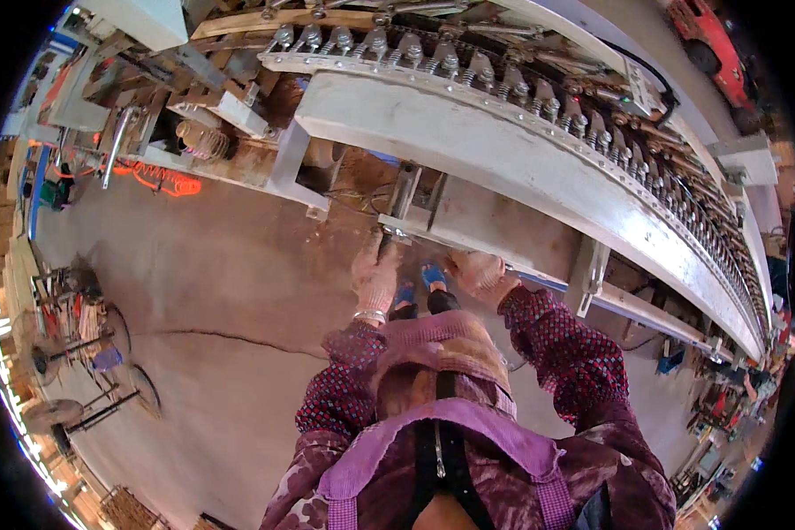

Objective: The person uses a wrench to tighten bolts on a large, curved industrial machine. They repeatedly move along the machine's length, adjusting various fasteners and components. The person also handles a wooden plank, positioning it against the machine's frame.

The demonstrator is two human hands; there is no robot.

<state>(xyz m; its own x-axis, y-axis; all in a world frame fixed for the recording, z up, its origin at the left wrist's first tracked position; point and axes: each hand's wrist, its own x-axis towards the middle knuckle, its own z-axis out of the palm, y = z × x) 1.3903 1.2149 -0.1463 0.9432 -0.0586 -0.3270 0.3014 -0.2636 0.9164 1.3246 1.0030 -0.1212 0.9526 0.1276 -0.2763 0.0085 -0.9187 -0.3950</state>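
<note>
A long pale-grey machine beam point(468, 132) runs across in front of me, edged with a row of spring-loaded metal clamps point(408, 51). Below it, my left hand point(375, 276), in a pale work glove, reaches up to a small metal bracket point(396, 231) at the end of the lower frame. Its fingers are closed around something dark and narrow that I cannot make out. My right hand point(479, 272), also gloved, is curled against the front edge of the lower frame point(495, 237). What its fingers hold, if anything, is hidden.
An orange coiled air hose point(172, 181) hangs at the left below the machine. Wheeled metal equipment point(88, 353) stands on the floor to the left, with a dark cable point(238, 336) trailing from it. A red machine point(711, 44) is at the far right.
</note>
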